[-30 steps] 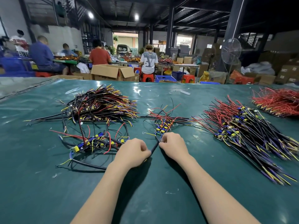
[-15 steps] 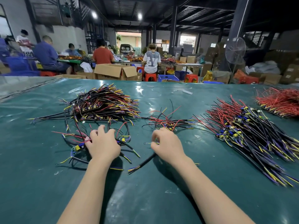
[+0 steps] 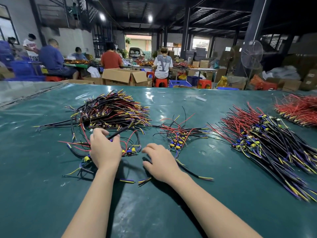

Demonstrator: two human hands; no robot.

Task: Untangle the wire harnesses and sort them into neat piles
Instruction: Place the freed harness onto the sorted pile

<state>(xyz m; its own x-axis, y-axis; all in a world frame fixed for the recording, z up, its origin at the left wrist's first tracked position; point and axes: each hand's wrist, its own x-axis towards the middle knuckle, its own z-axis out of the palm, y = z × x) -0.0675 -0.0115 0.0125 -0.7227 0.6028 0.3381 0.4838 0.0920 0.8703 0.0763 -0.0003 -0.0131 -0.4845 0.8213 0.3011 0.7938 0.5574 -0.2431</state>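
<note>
A: Where does the one view look from?
B: The person's head, wide-angle, facing forward and down toward 12 o'clock. Bench (image 3: 51, 194) close beneath; left hand (image 3: 105, 150) and right hand (image 3: 161, 164) near, at 6 o'clock.

My feed is dark overhead and bright only in patches: two ceiling lamps (image 3: 102, 16) and the open doorway (image 3: 138, 42) at the far end blow out white. The lamps leave glare streaks on the glossy green table cover (image 3: 51, 194) near its far edge. The left hand (image 3: 104, 150) and right hand (image 3: 162, 164) cast soft shadows onto the cover beneath them. The black cable (image 3: 118, 133) pinched by the left hand reads sharp. The wire pile (image 3: 267, 148) smears toward the table's right edge, and the pillar (image 3: 253, 31) leans at the frame's side.
</note>
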